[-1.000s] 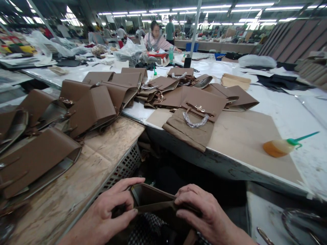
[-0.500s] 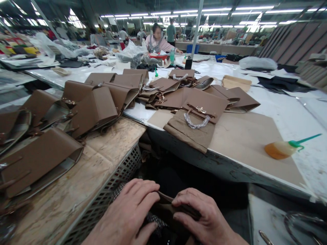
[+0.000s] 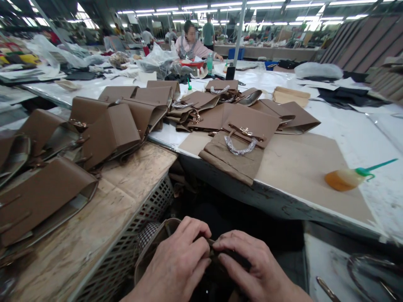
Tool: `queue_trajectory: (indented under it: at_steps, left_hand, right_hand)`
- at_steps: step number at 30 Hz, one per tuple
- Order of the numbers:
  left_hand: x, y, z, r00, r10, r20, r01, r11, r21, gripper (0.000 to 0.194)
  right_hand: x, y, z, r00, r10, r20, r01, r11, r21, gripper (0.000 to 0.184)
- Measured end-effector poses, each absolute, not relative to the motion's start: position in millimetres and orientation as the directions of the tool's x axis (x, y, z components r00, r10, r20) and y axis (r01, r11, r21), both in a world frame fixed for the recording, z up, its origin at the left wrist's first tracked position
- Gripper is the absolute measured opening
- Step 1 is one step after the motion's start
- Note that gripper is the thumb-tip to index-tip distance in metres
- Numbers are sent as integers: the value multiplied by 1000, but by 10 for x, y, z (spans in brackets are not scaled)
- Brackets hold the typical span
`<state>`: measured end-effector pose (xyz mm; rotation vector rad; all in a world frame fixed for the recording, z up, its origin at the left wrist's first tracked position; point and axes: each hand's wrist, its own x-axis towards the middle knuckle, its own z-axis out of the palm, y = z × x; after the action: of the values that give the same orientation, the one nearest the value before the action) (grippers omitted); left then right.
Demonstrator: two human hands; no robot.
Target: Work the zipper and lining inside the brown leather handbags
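Low in front of me, both hands work at the edge of a brown bag [image 3: 157, 235], whose curved rim shows left of my left hand [image 3: 181, 260]. The fingers of that hand are bent and pinch the bag's edge. Facing it, my right hand [image 3: 252, 262] grips the same edge between thumb and fingers. Most of the bag lies hidden under the hands and in shadow. Checked cloth [image 3: 147, 235] shows beside the rim. On the table beyond lies a brown handbag [image 3: 255, 119] with a plastic-wrapped handle [image 3: 241, 149].
Several brown bag bodies [image 3: 110, 134] cover the wooden bench [image 3: 126, 180] at left, above a plastic crate [image 3: 151, 209]. A squeeze bottle [image 3: 343, 179] of amber liquid lies at right. A metal-tipped tool [image 3: 327, 289] rests lower right. A person [image 3: 192, 46] sits across the table.
My left hand has shifted right, closer to my right hand, and its fingers have curled in. More of the bag's rim shows at left. The camera view has moved slightly.
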<state>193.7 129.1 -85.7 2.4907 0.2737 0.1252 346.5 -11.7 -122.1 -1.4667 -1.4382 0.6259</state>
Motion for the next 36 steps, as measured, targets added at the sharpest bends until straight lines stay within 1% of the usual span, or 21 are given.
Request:
queue_trajectory:
  at_steps: [2, 6, 8, 14, 20, 23, 25, 29, 31, 34, 36]
  left_hand:
    - [1952, 1265, -894, 974, 204, 95, 113, -808, 578, 20]
    - [1946, 1227, -985, 928, 133, 348, -53, -877, 478, 27]
    - [1932, 1220, -1022, 904, 125, 409, -79, -891, 447, 30]
    - [1894, 1208, -1043, 882, 157, 444, -63, -895, 441, 34]
    - [1873, 1187, -1046, 878, 155, 453, -56, -906, 420, 38]
    - [1861, 1178, -1059, 875, 147, 461, -58, -914, 402, 38]
    - [1860, 1171, -1064, 875, 144, 463, -56, -918, 392, 40]
    - [1864, 1156, -1005, 858, 107, 503, -87, -934, 348, 46]
    - [1854, 1148, -938, 883, 91, 461, -74, -942, 328, 45]
    - [1835, 1139, -848, 914, 76, 399, -58, -948, 313, 43]
    - [1833, 1137, -827, 907, 74, 415, -66, -947, 313, 42]
  right_hand:
    - [3480, -127, -1185, 188, 955, 228, 464, 118, -878, 23]
    - [3539, -114, -1073, 144, 977, 155, 453, 74, -889, 20]
    - [3571, -94, -1012, 109, 985, 133, 474, 66, -878, 17]
    - [3592, -9, -842, 31, 989, 146, 613, 97, -784, 13]
    - [3515, 96, -762, -25, 995, 99, 737, 85, -671, 11]
    - [3476, 133, -779, -25, 997, 79, 760, 70, -646, 9]
    - [3454, 162, -797, -10, 999, 46, 749, 38, -661, 11]
    - [3412, 246, -828, 39, 998, -46, 681, -60, -730, 19]
    - [3388, 288, -847, 80, 994, -78, 640, -111, -760, 22]
    - [3346, 326, -887, 169, 977, -127, 537, -199, -820, 23]
    - [3323, 328, -915, 224, 962, -158, 432, -244, -868, 22]
